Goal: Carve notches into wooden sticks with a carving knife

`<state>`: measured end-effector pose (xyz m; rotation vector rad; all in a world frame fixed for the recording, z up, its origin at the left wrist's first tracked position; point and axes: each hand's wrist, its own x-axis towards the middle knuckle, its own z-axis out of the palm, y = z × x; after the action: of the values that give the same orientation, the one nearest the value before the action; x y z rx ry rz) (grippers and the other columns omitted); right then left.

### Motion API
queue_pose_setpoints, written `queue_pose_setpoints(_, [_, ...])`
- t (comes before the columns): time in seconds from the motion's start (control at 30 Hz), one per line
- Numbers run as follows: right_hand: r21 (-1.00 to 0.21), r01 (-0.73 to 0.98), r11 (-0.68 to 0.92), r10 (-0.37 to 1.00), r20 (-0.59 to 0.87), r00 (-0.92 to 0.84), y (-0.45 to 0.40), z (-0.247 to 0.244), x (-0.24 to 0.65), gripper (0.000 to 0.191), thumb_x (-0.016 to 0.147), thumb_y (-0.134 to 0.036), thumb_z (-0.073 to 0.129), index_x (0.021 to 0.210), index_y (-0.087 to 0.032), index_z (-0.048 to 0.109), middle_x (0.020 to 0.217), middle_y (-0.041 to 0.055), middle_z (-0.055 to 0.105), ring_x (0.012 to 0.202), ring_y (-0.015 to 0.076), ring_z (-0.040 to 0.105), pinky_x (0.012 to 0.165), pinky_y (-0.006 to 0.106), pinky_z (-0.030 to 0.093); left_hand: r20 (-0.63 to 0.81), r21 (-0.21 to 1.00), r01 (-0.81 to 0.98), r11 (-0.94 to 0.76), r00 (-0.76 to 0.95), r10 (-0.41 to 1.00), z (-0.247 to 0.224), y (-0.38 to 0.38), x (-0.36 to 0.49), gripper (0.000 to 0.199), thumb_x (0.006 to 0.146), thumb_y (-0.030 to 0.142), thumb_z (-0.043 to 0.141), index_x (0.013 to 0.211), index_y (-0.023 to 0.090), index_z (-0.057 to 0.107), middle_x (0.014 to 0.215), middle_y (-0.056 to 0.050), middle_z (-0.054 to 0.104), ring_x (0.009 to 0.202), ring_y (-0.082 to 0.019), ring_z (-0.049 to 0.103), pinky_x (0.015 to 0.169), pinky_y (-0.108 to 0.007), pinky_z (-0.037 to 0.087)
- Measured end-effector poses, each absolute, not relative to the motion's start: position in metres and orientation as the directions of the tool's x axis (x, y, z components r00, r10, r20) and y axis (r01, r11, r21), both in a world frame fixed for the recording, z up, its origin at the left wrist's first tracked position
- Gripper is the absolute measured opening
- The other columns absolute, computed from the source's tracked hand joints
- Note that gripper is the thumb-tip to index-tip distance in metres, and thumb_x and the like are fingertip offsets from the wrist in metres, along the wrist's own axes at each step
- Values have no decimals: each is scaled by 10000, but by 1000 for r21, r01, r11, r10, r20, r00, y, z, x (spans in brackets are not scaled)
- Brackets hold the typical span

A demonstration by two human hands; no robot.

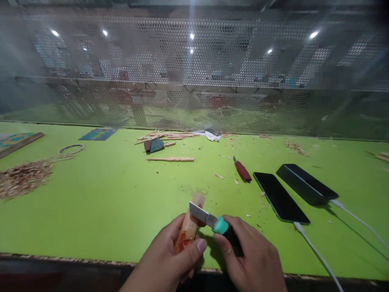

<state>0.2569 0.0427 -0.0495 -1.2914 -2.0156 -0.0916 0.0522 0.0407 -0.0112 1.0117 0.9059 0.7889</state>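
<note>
My left hand (174, 251) is wrapped round a piece of wood (190, 227), pale with reddish-orange patches, its far end pointing away from me. In my right hand (251, 255) is a utility knife (223, 228) with a black and turquoise handle. Its flat blade lies across the upper part of the wood, near the far end; whether the edge bites in cannot be made out. Beyond my hands, on the green table (121, 202), lie a carved wooden stick (172, 159) and a red-handled carving knife (242, 169).
A phone (281, 196) and a black box-shaped device (306, 184), both with white cables, lie to the right. Wood shavings (26, 176) are heaped at the left near a ring (71, 149). Thin sticks (173, 136) lie before a perforated metal screen (194, 81).
</note>
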Motion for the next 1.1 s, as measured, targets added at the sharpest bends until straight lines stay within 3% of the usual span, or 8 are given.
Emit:
queue_pose_setpoints(0.1, [-270,785,558,748,574,-334,43,-45,258,309,1093,-442,446,1172,-204,626,831,38,740,676,222,711,568,314,527,-286,930,-103,352,395,873,-12,38,53,759,865,587,771,1456,193,505,703,73,463,541,-81,382,495,-190,330])
queue_pose_setpoints(0.33, [-274,689,671,703,530,-474,41,-38,263,379,1119,-429,397,1366,-195,564,892,42,775,713,197,729,623,299,556,-262,953,-57,297,334,905,-20,34,55,573,866,608,762,1218,177,629,821,20,558,572,-83,438,505,-197,418])
queue_pose_setpoints(0.63, [-272,713,646,711,554,-432,37,-43,261,399,1099,-423,461,1394,-178,572,845,33,729,674,205,678,586,314,512,-263,963,140,232,271,926,-15,29,60,439,964,620,608,966,181,618,580,67,505,459,-82,419,464,-193,327])
queue_pose_setpoints(1.1, [-254,730,635,696,599,-397,41,-43,257,426,1096,-427,479,1370,-127,608,808,47,712,658,205,663,585,311,488,-294,954,116,276,187,938,-12,28,65,436,888,608,717,849,195,582,558,73,523,423,-80,418,438,-186,314])
